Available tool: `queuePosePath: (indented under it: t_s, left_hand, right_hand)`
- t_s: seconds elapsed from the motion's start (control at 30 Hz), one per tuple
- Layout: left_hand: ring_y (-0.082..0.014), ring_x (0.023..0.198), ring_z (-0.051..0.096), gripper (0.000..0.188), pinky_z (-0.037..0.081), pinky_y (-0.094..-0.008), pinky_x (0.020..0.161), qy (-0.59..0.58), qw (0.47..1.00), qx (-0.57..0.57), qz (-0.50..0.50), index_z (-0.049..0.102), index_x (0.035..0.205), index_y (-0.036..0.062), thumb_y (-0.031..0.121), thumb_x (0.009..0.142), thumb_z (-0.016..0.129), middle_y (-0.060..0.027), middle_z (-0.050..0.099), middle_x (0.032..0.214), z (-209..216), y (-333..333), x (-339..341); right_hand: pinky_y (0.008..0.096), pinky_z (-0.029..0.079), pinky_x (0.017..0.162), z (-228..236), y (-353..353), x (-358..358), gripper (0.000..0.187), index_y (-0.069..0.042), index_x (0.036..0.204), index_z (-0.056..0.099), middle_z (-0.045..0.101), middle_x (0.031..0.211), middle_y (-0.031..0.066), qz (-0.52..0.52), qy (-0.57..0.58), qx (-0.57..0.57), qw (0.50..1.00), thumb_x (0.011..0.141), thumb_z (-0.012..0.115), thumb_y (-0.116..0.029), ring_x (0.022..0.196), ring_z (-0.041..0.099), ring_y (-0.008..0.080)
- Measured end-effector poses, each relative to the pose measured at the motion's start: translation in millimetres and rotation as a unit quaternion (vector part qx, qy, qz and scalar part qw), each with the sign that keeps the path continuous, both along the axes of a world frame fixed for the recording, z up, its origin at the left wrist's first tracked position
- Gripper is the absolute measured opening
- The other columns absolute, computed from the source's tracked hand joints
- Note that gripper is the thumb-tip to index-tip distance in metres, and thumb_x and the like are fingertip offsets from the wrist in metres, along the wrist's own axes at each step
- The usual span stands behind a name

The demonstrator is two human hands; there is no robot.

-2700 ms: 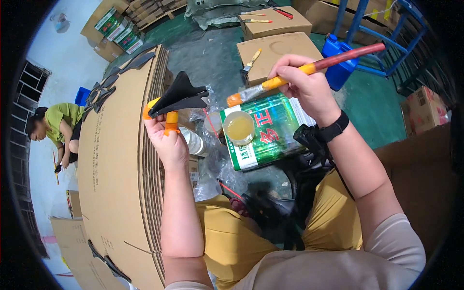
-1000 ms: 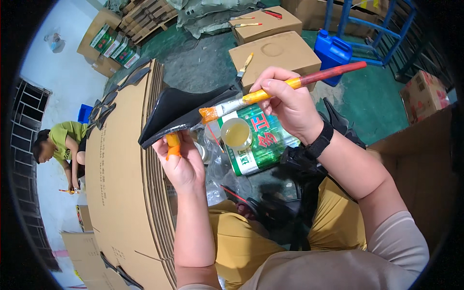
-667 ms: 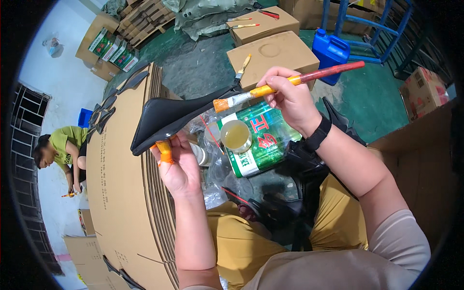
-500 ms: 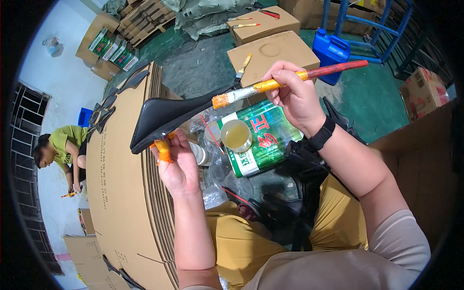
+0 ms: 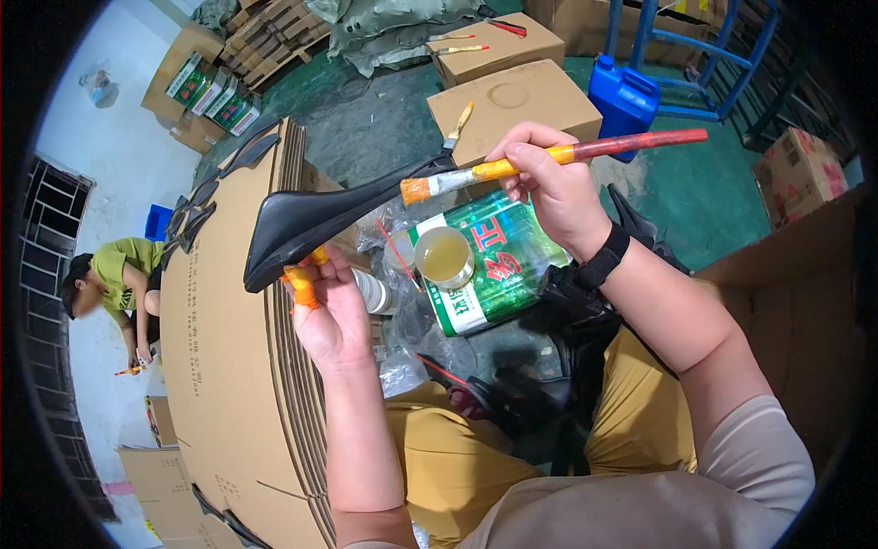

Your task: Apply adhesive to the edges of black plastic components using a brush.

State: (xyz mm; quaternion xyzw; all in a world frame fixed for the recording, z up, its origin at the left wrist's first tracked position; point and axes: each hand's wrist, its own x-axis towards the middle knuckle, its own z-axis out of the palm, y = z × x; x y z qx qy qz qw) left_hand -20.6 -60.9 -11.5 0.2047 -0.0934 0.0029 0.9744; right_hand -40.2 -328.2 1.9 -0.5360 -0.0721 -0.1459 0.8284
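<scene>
Atop the left fingers (image 5: 303, 290), a black saddle-shaped piece (image 5: 311, 220)

I've got one feed: head cam, left of the fisheye pair. Looks down from above the yellow trousers (image 5: 448, 444), facing forward; left hand (image 5: 334, 316) and right hand (image 5: 556, 188) close to lens, green floor (image 5: 700, 197) farther off. Upright, unmirrored; barred window (image 5: 48, 274) curves along left rim.

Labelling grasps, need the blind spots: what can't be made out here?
Head view:
Grip of left hand: partly behind black piece.
Its underside: turned away.
Brush touching it or not: depth unclear, one angle.
White tub: partly covered by left hand.
Co-worker's item: too small.
Cardboard at right: cut off by dark rim.
</scene>
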Motion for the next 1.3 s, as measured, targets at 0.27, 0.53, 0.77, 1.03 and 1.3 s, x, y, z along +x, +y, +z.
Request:
queuePosePath:
  t_s: [0.27,0.53,0.77,1.03,1.3]
  left_hand:
    - [-0.0270,0.103,0.054,0.022,0.044,-0.0412,0.095,0.096,0.992,-0.073,0.039,0.056,0.104,-0.0041,0.009,0.094,0.041,-0.0159,0.059,0.104,6,5,1]
    - [-0.0278,0.101,0.055,0.021,0.045,-0.0410,0.093,0.137,0.985,-0.093,0.045,0.054,0.103,-0.0058,0.008,0.094,0.041,-0.0162,0.058,0.103,-3,20,7]
    - [-0.0277,0.101,0.056,0.022,0.043,-0.0422,0.093,0.113,0.989,-0.094,0.016,0.056,0.101,-0.0047,0.008,0.092,0.042,-0.0164,0.061,0.104,-23,27,19]
    - [-0.0304,0.104,0.054,0.023,0.043,-0.0430,0.095,0.095,0.990,-0.100,-0.012,0.053,0.106,-0.0074,0.005,0.093,0.039,-0.0200,0.058,0.108,-24,33,13]
    - [-0.0299,0.103,0.055,0.024,0.043,-0.0423,0.095,0.074,0.994,-0.072,-0.033,0.056,0.106,-0.0066,0.007,0.093,0.040,-0.0198,0.059,0.109,-26,28,20]
  right_hand:
    - [0.0191,0.039,0.053,-2,-10,1,0.019,-0.002,0.083,0.060,0.057,0.069,0.0028,-0.035,-0.006,-0.053,0.998,0.087,0.053,-0.019,0.059,0.051,0.0062]
    - [0.0201,0.039,0.053,-7,-16,3,0.019,-0.002,0.081,0.060,0.055,0.068,0.0024,-0.082,-0.029,-0.121,0.989,0.087,0.053,-0.018,0.059,0.050,0.0070]
    - [0.0217,0.042,0.054,10,-15,-8,0.020,-0.001,0.081,0.060,0.059,0.071,0.0039,-0.091,-0.033,-0.086,0.992,0.086,0.054,-0.019,0.060,0.052,0.0079]
    - [0.0246,0.042,0.059,7,2,-7,0.013,-0.001,0.081,0.061,0.058,0.070,0.0017,-0.111,-0.142,-0.204,0.962,0.084,0.058,-0.013,0.065,0.052,0.0084]
    - [0.0243,0.044,0.063,19,-8,-19,0.011,-0.001,0.078,0.061,0.059,0.072,0.0020,-0.118,-0.113,-0.173,0.971,0.083,0.056,-0.009,0.070,0.053,0.0073]
